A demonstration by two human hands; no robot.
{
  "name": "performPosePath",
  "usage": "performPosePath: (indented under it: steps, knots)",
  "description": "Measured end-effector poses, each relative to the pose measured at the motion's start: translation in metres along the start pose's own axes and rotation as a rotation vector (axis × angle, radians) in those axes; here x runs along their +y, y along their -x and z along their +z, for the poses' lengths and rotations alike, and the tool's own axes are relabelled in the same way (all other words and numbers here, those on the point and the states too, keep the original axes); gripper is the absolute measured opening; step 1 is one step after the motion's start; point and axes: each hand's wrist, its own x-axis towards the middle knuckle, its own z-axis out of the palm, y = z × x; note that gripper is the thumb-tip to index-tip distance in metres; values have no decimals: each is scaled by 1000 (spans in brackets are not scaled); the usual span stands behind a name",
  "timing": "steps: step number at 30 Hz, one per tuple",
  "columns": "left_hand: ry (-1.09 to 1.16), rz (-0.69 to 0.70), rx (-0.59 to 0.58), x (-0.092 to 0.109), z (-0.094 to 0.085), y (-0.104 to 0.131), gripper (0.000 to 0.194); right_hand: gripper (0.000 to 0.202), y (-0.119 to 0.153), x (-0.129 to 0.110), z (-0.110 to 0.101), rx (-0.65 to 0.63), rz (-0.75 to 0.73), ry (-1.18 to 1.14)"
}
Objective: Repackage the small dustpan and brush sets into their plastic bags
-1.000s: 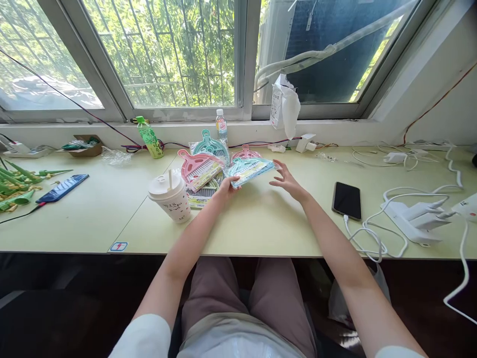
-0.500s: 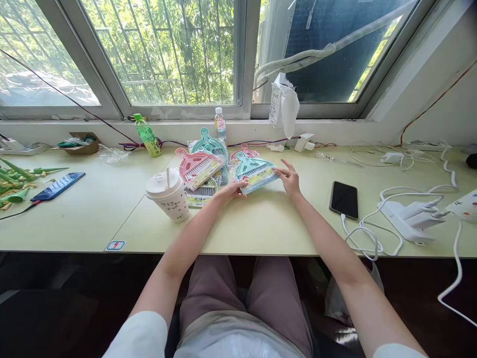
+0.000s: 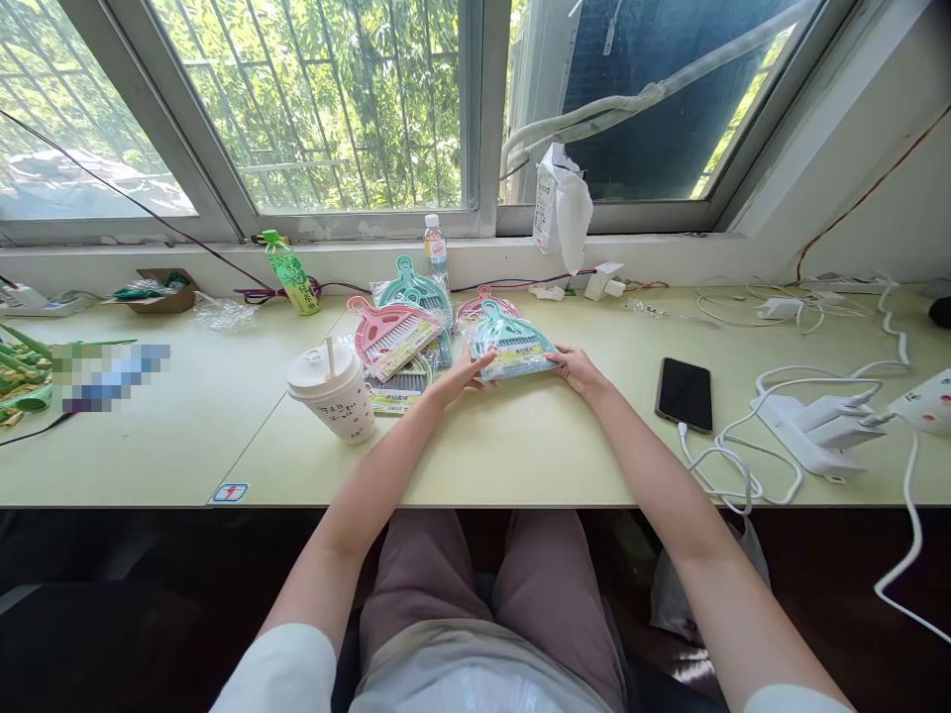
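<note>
Between my hands is a teal mini dustpan-and-brush set point(image 3: 511, 347) in clear packaging with a yellow and blue label. My left hand point(image 3: 467, 376) grips its left lower corner, and my right hand point(image 3: 578, 370) pinches its right corner. Behind it lies a pink dustpan set point(image 3: 486, 303), partly covered. To the left, another pink dustpan set point(image 3: 390, 335) rests over a further packaged set point(image 3: 401, 386) with a grey brush. A second teal dustpan set point(image 3: 414, 287) lies at the back of this pile.
A white lidded cup point(image 3: 334, 396) with a straw stands left of my left forearm. A phone point(image 3: 685, 394) on a white cable and a power strip point(image 3: 806, 436) lie to the right. Green bottle point(image 3: 291, 272) and clear bottle point(image 3: 436, 253) stand near the window.
The teal dustpan set in my hands has turned to lie more level and squarer to me. My right hand has come down a little with its corner.
</note>
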Motion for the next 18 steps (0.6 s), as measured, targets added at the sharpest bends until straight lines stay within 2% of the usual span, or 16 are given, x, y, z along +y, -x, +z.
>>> performPosePath:
  steps: [3, 5, 9, 12, 15, 18]
  knots:
    - [-29, 84, 19, 0, 5, 4, 100, 20, 1, -2, 5, 90, -48, -1]
    - [-72, 98, 120, -3, 8, 2, 101, 22, 2, -3, 8, 99, -65, 14]
    - [-3, 56, 317, -4, 6, -8, 61, 25, 10, -6, 18, 45, -94, 106]
    - [42, 40, 421, -2, -2, -13, 37, 34, 18, -4, 32, -71, -101, 189]
    - [60, 38, 502, -2, -9, -15, 33, 52, 24, 1, 43, -138, -125, 231]
    - [42, 28, 526, -7, -9, -16, 36, 60, 24, 3, 45, -100, -144, 285]
